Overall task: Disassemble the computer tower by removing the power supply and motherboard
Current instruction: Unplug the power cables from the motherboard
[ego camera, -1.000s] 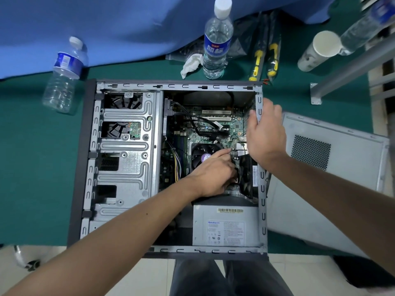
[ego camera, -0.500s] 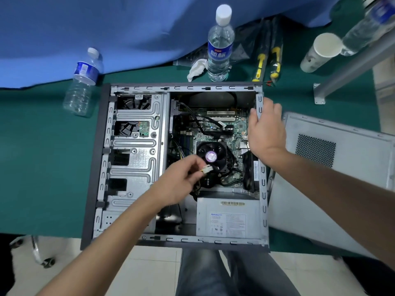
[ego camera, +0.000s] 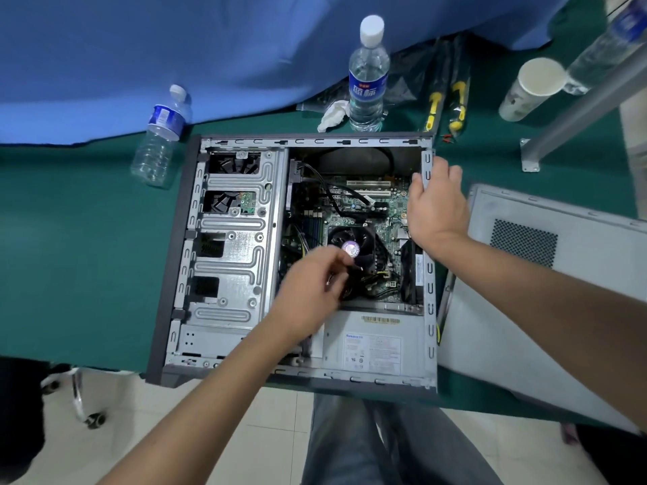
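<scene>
The open computer tower (ego camera: pixel 182 260) lies on its side on the green table. Its motherboard (ego camera: pixel 392 208) with a black CPU fan (ego camera: pixel 353 245) fills the upper right bay. The grey power supply (ego camera: pixel 378 341) sits in the near right corner. My left hand (ego camera: pixel 308 288) hovers over the black cable bundle (ego camera: pixel 364 285) just below the fan, fingers curled at the cables; whether it grips them is blurred. My right hand (ego camera: pixel 437 204) grips the case's right rim (ego camera: pixel 430 299).
The removed side panel (ego camera: pixel 525 274) lies right of the case. Behind it stand a water bottle (ego camera: pixel 367 75), a crumpled tissue (ego camera: pixel 332 115), two yellow-handled screwdrivers (ego camera: pixel 444 103) and a paper cup (ego camera: pixel 528 89). Another bottle (ego camera: pixel 161 138) lies at the left. My legs are below the table edge.
My left hand pulled a white connector away from the board near the fan, and has now moved back right over the cable bundle. My right hand stayed on the rim.
</scene>
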Available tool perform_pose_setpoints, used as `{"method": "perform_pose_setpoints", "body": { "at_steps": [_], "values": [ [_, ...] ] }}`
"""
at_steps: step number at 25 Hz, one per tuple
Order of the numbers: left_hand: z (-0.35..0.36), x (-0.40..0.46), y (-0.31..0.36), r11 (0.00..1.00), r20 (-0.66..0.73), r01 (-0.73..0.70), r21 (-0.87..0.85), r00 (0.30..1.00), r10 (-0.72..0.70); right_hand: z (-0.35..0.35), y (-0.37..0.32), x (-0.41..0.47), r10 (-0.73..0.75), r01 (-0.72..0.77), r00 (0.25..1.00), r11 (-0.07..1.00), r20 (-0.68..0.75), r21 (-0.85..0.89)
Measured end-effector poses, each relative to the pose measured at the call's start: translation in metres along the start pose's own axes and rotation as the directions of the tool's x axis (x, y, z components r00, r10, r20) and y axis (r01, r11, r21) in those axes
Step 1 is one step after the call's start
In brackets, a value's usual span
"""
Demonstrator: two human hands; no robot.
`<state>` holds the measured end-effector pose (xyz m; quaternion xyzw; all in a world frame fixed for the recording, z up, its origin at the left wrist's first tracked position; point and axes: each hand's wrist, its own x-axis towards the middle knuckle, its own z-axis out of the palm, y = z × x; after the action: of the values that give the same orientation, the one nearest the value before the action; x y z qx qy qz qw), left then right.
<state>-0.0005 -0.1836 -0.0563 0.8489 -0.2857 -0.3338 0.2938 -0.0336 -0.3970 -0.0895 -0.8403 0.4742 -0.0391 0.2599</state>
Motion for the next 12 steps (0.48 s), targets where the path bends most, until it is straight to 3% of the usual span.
{"method": "perform_pose_setpoints", "body": {
  "at_steps": [2, 5, 12],
  "values": [
    [-0.018, -0.007, -0.018, 0.985, -0.223, -0.051, 0.165, 0.971, 0.087, 0.0, 0.0, -0.001, 0.008, -0.008, 1.0, 1.0, -0.004, -0.002],
    [-0.052, -0.001, -0.05, 0.958, -0.449, 0.051, 0.283, 0.889, 0.085, 0.0, 0.0, -0.001, 0.006, -0.006, 1.0, 1.0, -0.007, -0.001],
    [-0.069, 0.029, -0.094, 0.816, -0.307, 0.055, 0.575, 0.939, 0.153, 0.003, 0.0, 0.001, -0.003, 0.003, 1.0, 1.0, -0.021, -0.012]
  ]
}}
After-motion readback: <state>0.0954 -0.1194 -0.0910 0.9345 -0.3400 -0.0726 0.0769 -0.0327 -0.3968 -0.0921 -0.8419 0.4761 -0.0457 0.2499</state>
